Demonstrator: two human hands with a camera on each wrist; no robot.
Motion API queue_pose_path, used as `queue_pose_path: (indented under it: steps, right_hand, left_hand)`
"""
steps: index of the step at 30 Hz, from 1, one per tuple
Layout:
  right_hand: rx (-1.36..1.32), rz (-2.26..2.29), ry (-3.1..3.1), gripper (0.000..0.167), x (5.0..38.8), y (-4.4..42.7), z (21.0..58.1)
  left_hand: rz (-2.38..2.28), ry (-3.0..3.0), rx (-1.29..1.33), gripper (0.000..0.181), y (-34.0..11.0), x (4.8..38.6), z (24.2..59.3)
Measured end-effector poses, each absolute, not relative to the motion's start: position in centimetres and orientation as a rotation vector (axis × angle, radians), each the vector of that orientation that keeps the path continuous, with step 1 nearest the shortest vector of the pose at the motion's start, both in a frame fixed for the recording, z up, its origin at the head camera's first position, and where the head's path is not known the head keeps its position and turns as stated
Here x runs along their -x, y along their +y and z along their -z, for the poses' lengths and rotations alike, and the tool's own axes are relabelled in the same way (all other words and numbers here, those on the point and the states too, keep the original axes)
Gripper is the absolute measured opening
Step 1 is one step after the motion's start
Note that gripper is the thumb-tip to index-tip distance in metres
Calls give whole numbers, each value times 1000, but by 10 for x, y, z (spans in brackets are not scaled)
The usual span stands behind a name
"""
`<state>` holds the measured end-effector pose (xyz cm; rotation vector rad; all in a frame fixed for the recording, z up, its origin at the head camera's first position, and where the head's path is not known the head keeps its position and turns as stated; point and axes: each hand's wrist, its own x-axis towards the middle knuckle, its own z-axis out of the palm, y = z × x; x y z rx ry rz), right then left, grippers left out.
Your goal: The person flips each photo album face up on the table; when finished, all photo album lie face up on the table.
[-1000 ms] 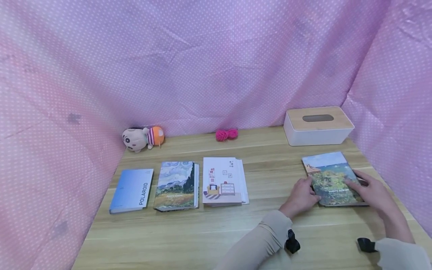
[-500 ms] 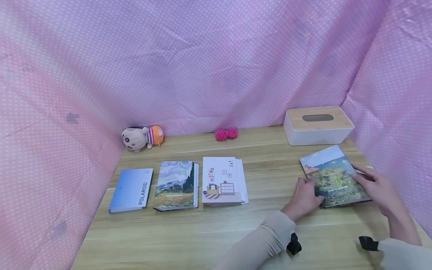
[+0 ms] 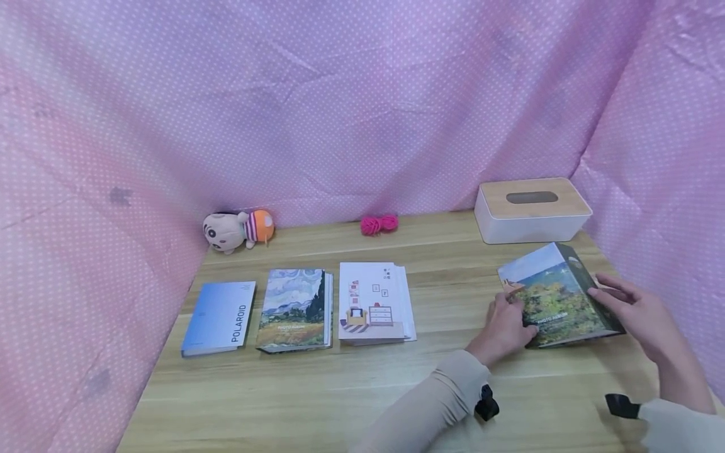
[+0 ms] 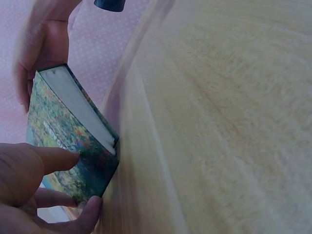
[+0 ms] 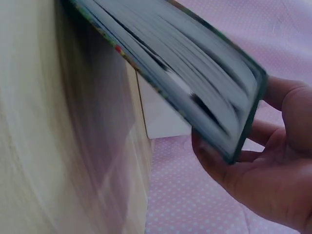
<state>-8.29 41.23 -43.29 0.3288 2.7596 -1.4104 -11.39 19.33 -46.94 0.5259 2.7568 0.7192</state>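
Observation:
A photo album (image 3: pixel 557 296) with a painted landscape cover stands tilted at the right of the table, its right side raised and its dark spine showing in the head view. My right hand (image 3: pixel 637 311) grips that raised spine side, thumb on one cover and fingers round the other. At the lower left corner, my left hand (image 3: pixel 501 330) holds the album, its thumb on the front cover and its other fingers along the edge. The right wrist view catches the page edges of the album (image 5: pixel 195 63); in the left wrist view the album (image 4: pixel 63 126) leans above the wood.
To the left lie a blue Polaroid album (image 3: pixel 218 318), another painted photo album (image 3: pixel 294 308) and a white illustrated album (image 3: pixel 370 302). Behind are a plush doll (image 3: pixel 238 231), pink yarn (image 3: pixel 379 224) and a tissue box (image 3: pixel 532 214). Pink dotted cloth (image 3: pixel 340 113) surrounds the table.
The album's right side has risen off the table and the album has turned, so its spine now shows. My right hand has moved up with it; my left hand stays near the lower left corner.

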Motion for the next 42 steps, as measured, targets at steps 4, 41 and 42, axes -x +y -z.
queue_pose_path:
  steps: [4,41,42]
  right_hand:
    - [-302,1496,2728,71,85,409,431]
    - [576,2202,1922,47,109,360,431]
    - [590,2189,1904,47,110,358,432]
  left_hand:
    - [-705,2746,-543,51,191,117,469]
    - [-1471,2485,-703,65,139,135,430]
    - [-1472,2481,-703,66,137,136,430]
